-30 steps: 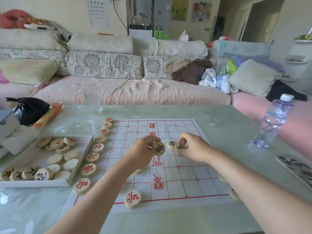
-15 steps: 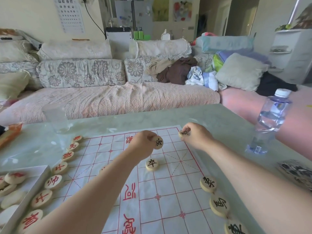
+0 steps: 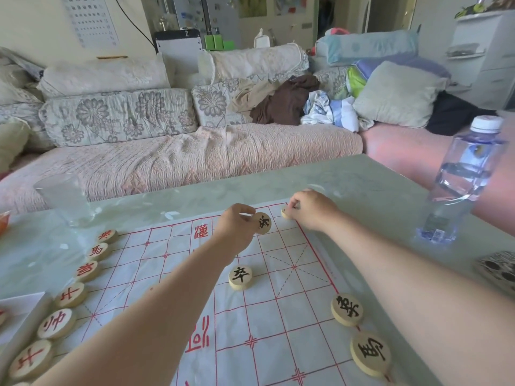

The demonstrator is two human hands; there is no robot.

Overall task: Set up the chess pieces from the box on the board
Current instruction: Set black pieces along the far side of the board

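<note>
- Left hand (image 3: pixel 237 229), centre of frame: fingers closed on a round pale wooden disc with a black character (image 3: pixel 262 222). Disc tilted, printed face turned toward the camera, held just above the white paper board with red grid lines (image 3: pixel 278 316).
- Right hand (image 3: pixel 310 208), just right of it at the board's far right corner: fingertips pinched on a second pale wooden disc (image 3: pixel 285 213), mostly hidden; appears to touch the corner point.
- Key relation: the right hand is nearer the far edge line; the left hand's disc hangs over a grid point just inward, so the drop is straight down, face levelled.
- Discs are round, no long axis; the character's top points toward the frame's left.
- Black discs already lie mid-board (image 3: pixel 240 277) and along the right edge (image 3: pixel 347 309).
- Red-character discs (image 3: pixel 71 295) line the left edge.
- White box (image 3: pixel 25 305) at lower left, mostly cut off.
- Clear water bottle (image 3: pixel 462 182) stands on the glass bench (image 3: pixel 376 190), well apart.
</note>
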